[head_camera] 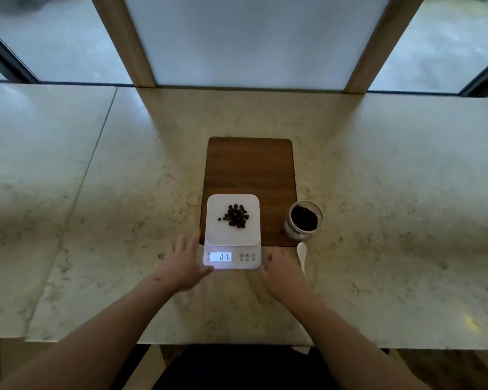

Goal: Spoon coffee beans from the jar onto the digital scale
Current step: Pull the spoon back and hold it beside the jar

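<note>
Digital scale (232, 230), lit, coffee beans (236, 216) heaped on its platform, flanked by left hand (183, 265) and right hand (283, 271), each grip spread and empty; spoon (301, 254) and jar (304, 219) just beyond right grip; risk: nudging scale scatters beans.

A pale marble tabletop (96, 192) stood against large windows (54, 46); two wooden posts (124, 40) framed a frosted panel (251, 38) at its far edge.
</note>
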Demonstrator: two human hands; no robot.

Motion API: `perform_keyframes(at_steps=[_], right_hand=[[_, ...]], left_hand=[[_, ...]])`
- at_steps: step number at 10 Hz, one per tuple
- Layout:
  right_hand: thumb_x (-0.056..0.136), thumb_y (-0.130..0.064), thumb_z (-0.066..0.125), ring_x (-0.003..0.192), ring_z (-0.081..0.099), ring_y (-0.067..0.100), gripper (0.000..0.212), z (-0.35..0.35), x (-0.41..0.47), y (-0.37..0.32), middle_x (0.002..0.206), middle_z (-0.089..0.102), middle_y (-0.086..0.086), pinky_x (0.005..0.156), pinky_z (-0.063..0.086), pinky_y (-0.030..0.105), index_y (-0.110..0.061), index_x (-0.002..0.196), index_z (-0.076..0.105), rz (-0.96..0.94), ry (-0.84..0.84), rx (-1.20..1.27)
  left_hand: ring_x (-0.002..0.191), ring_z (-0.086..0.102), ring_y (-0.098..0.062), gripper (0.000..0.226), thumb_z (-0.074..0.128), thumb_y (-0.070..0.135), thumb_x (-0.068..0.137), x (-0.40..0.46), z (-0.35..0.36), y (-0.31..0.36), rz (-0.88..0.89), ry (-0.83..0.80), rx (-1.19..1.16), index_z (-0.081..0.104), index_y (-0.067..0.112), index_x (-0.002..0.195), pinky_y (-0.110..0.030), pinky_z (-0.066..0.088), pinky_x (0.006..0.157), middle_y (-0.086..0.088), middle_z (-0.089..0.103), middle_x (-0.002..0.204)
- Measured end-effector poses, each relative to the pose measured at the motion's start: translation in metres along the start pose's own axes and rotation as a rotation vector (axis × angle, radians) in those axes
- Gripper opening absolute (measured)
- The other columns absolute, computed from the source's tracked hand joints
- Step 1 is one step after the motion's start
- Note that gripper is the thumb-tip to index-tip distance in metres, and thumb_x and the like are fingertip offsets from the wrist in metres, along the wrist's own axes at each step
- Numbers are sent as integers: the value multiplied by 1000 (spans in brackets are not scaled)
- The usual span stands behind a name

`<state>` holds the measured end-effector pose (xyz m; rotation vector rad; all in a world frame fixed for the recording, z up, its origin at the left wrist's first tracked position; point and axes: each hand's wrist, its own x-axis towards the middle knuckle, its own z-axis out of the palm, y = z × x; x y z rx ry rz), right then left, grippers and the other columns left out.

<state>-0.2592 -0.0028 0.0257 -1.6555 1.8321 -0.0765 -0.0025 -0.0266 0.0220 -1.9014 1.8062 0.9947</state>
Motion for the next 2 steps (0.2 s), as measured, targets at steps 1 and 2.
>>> perform_keyframes(at_steps=[1,2], right_hand=[[93,-37,53,74,51,8,21,-18,20,-29,106,44,-4,63,46,21,-24,108,48,-103,40,-20],[96,-40,50,100,58,18,40,-51,46,-60,128,48,2,81,51,27,-19,130,49,-210,115,14]], left_hand=[[157,-5,-40,95,52,62,98,-2,-34,19,56,108,-21,-17,39,160,-64,13,124,-10,-5,173],[156,-12,-42,84,38,65,101,1,-82,50,122,179,0,-17,41,159,-68,7,123,-11,-7,173]])
